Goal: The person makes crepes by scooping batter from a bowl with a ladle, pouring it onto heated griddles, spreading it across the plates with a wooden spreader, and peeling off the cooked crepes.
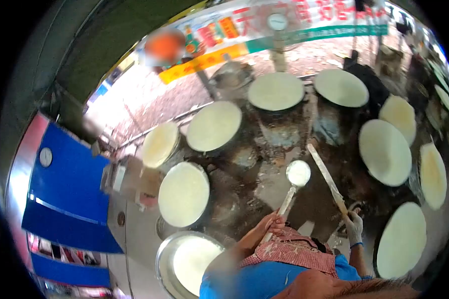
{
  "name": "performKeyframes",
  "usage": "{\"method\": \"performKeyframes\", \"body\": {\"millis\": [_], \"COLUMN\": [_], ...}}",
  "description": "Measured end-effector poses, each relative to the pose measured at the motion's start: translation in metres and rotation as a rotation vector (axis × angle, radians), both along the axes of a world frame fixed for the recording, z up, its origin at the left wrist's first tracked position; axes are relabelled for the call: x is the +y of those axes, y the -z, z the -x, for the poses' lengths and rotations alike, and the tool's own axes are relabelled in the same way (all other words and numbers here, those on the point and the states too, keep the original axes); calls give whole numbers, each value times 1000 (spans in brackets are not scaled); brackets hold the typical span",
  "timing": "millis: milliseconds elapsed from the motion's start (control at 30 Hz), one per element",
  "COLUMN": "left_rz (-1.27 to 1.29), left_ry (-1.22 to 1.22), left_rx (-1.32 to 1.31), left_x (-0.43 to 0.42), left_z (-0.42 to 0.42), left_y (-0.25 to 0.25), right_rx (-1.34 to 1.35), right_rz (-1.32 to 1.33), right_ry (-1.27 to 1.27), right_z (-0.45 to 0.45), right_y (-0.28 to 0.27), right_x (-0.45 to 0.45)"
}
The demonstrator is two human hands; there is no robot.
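Note:
My left hand (270, 223) is wrapped round the handle of a ladle (286, 202), whose round bowl is filled with white batter (298, 173). My right hand (354, 225), in a pale glove, grips a long flat wooden spatula (326, 175) smeared with batter; its blade points forward and away from me. Both tools are held over the dark floor, apart from each other. At my left side stands a large metal basin (160, 266) with more white batter in it.
Round griddles covered with pale pancakes surround me: one at the left (184, 194), several in front (276, 91), others at the right (402, 240). A cardboard box (142, 182) stands at the left. A printed banner (314, 20) hangs at the back.

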State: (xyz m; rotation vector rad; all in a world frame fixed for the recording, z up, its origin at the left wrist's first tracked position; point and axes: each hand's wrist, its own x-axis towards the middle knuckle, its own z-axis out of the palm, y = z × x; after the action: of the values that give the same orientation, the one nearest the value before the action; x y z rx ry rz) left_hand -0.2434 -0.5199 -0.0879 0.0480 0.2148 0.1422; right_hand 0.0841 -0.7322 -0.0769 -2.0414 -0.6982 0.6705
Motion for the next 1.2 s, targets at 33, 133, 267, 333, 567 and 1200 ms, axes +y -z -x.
{"method": "performKeyframes", "body": {"millis": [33,133,267,333,567,1200], "left_rz": [46,-117,-486,-254,185,646], "left_ry": [-38,-125,-341,-420,-900,-1786], "left_rx": [46,429,593,485,618,433], "left_x": [12,21,1,-10,-68,-123], "left_z": [16,61,105,117,89,-56], "left_y": [9,7,-51,-51,-19,-76], "right_rx": [69,-54,5,-83,-364,-975], "right_rz": [65,40,48,64,-7,-568], "right_ry": [-56,-223,-481,-613,-1072,-2059], "right_z": [9,23,47,56,131,260], "right_y": [-16,3,-13,-2,9,19], "right_x": [35,111,217,266,424,540]}}
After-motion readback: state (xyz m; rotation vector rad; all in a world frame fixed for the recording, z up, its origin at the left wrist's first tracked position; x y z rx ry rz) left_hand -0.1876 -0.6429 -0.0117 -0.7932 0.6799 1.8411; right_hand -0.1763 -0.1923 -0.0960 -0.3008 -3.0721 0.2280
